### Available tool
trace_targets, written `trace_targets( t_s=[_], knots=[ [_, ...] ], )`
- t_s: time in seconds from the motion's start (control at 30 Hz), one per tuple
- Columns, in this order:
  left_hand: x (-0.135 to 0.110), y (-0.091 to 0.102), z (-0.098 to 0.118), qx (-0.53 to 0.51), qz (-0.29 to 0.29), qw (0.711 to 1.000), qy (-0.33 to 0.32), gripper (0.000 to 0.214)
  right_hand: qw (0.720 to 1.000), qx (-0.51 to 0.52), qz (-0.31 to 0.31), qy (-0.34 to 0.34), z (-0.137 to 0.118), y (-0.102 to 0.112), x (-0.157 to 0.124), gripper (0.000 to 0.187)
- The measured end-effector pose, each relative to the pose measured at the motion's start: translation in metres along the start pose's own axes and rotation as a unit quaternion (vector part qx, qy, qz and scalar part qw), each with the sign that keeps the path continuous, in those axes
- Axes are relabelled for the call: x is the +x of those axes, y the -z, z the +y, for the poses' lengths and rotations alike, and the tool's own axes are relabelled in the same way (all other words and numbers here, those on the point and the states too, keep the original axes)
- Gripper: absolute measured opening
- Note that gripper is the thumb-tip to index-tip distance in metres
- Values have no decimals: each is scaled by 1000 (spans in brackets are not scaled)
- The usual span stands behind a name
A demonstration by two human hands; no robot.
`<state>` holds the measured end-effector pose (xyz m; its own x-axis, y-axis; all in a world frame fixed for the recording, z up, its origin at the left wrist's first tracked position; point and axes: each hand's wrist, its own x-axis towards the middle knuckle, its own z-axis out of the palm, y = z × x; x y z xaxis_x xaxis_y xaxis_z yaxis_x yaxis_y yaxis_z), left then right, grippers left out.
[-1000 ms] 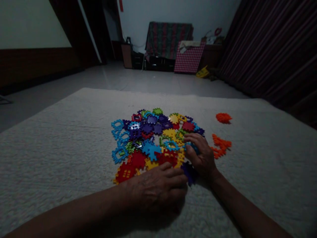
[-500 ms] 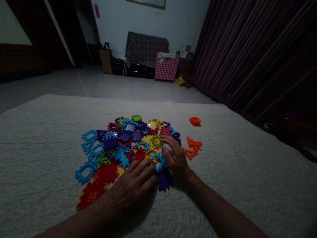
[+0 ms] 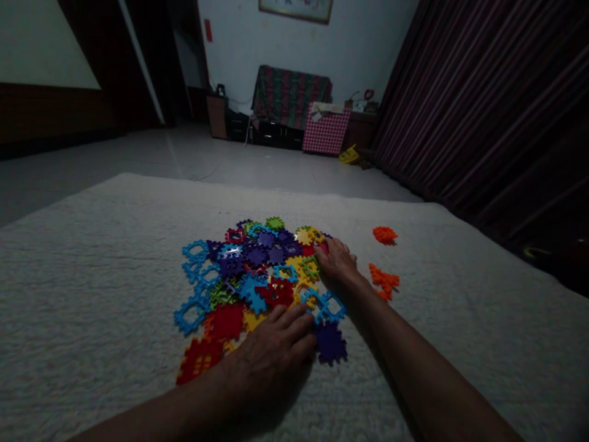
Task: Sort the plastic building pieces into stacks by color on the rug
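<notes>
A pile of plastic gear-edged building pieces lies on a pale quilted mat (image 3: 138, 245). My left hand (image 3: 280, 341) rests palm down at the pile's near edge, fingers stretched over a yellow piece (image 3: 255, 320). Right beside its fingertips lies a dark purple square piece (image 3: 331, 344), with light blue frame pieces (image 3: 332, 306) just above. My right hand (image 3: 338, 261) reaches over the pile's far right edge, thumb and fingers apart around a red piece (image 3: 322, 247); its fingertips are partly hidden. Dark purple squares (image 3: 256, 255) and a green piece (image 3: 275, 223) lie farther back.
Orange pieces (image 3: 384, 234) sit apart from the pile on the right, with more orange pieces (image 3: 384, 279) nearer me. Light blue frames (image 3: 191, 313) and a red window piece (image 3: 200, 361) edge the left side. Beyond the mat are a tiled floor, cabinets and a dark curtain (image 3: 460, 110).
My right hand has moved forward to the pile's far right, uncovering the light blue frames. My left hand stays on the near edge. The view has shifted slightly left.
</notes>
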<state>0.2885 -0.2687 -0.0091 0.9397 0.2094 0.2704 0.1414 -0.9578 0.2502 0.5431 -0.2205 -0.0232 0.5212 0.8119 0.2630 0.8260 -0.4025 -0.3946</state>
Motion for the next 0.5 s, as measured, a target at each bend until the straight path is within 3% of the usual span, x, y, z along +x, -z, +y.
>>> trace_targets(
  t_s=[0.2, 0.33, 0.43, 0.5],
  knots=[
    [0, -4, -5, -14, -4, 1000, -18, 19, 998, 54, 4, 37, -22, -6, -13, 38],
    [0, -3, -5, -24, 16, 1000, -11, 18, 991, 82, 42, 96, -17, 5, -21, 38],
    [1, -1, -4, -23, 21, 1000, -6, 18, 997, 32, 55, 39, -7, 13, -30, 38],
    [1, 0, -3, -21, 17, 1000, -4, 17, 1000, 7, 30, 2, -3, 15, -35, 36]
  ],
)
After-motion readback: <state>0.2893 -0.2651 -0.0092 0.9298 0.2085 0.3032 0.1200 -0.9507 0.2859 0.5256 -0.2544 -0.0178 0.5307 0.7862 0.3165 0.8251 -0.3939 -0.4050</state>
